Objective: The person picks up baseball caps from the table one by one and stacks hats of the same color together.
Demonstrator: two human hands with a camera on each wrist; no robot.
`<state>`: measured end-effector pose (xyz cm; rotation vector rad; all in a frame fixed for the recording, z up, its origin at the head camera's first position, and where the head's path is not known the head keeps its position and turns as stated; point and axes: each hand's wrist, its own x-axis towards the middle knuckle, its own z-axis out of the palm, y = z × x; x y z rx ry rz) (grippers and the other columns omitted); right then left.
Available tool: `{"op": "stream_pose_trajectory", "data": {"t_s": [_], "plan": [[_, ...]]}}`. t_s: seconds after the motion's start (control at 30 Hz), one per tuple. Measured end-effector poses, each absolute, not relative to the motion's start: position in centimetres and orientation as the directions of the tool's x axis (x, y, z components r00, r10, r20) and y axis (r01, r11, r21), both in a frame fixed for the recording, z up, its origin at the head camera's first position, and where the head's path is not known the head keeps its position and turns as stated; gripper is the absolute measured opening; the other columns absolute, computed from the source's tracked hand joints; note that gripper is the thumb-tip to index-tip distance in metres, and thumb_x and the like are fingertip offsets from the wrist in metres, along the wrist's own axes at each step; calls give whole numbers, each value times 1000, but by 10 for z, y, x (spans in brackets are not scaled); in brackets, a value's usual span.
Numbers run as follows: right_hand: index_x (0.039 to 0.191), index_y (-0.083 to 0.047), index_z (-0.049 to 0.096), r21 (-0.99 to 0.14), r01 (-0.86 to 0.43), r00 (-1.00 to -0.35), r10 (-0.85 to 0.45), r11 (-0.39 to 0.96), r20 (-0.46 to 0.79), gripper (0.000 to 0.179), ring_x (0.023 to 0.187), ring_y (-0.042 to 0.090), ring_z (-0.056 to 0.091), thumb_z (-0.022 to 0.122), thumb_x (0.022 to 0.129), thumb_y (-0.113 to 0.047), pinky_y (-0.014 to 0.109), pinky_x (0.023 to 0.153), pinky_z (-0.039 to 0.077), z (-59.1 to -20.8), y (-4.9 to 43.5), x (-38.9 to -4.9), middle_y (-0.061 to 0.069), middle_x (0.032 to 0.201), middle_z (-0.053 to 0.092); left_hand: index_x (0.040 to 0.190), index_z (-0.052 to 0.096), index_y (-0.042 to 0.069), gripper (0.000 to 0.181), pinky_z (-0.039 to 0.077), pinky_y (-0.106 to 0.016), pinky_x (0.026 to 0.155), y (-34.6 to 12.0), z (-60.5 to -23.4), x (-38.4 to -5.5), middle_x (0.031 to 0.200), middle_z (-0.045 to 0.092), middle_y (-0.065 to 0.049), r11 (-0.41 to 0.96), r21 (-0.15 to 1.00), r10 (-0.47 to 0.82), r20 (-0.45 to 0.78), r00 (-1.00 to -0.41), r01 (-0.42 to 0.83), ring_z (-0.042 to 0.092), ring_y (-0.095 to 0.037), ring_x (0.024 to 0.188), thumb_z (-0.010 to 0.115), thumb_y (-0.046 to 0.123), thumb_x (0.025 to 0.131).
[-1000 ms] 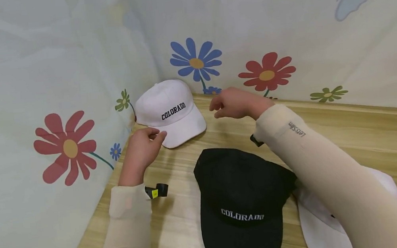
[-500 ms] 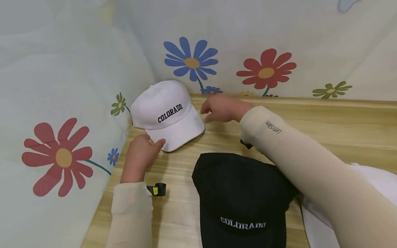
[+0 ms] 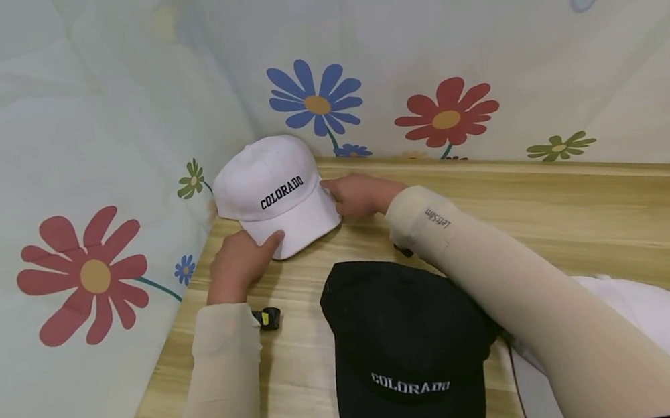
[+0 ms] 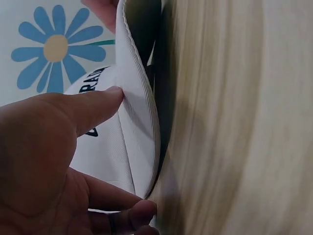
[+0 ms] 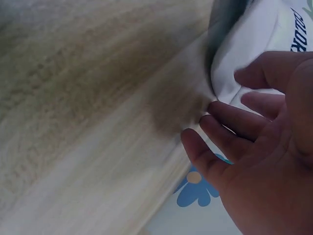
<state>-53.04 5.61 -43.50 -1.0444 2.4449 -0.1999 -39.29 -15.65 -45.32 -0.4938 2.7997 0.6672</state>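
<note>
A white baseball cap (image 3: 274, 181) with black COLORADO lettering sits in the far left corner of the table. My left hand (image 3: 243, 258) is at its near left side, thumb on top of the brim and fingers around the brim's corner. The left wrist view shows the thumb (image 4: 105, 100) against the white brim (image 4: 139, 117), with fingertips at its edge. On the other side, my right hand (image 3: 358, 194) reaches the brim's right end. Its fingers are spread and loosely bent in the right wrist view, close beside the brim (image 5: 239, 58).
A black cap (image 3: 403, 323) with white COLORADO lettering lies in front, partly under the right forearm. Another white cap (image 3: 648, 313) is at the right, largely covered by that sleeve. Flower-printed cloth walls (image 3: 119, 108) border the wooden table (image 3: 554, 215) at left and back.
My right hand has moved left to the white cap's brim. My left hand has come onto the brim's near left corner. The view has shifted slightly; the caps stay put.
</note>
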Motion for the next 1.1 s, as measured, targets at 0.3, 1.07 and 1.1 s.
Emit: {"op": "stream_pose_trajectory", "data": {"t_s": [0.3, 1.07, 1.1], "plan": [[156, -10, 14, -493, -513, -635, -697, 703, -333, 70, 118, 23, 52, 47, 94, -13, 36, 102, 40, -441, 60, -526, 15, 153, 38, 129, 56, 3, 69, 48, -47, 91, -162, -458, -395, 120, 62, -20, 787, 503, -230, -298, -926, -357, 59, -32, 105, 46, 61, 93], [132, -4, 47, -790, 117, -791, -424, 602, -440, 57, 82, 23, 58, 75, 82, -7, 33, 78, 54, -439, 49, -512, 11, 114, 56, 123, 56, 4, 60, 47, -29, 62, -170, -454, -397, 100, 63, -13, 490, 680, -375, -401, -836, -546, 60, -20, 66, 52, 55, 92], [134, -4, 43, -792, 111, -789, -431, 600, -437, 61, 83, 24, 58, 75, 83, -7, 33, 79, 54, -439, 48, -512, 13, 119, 55, 127, 55, 5, 61, 47, -29, 62, -170, -454, -396, 105, 63, -12, 479, 693, -374, -394, -840, -539, 59, -20, 67, 53, 54, 92]]}}
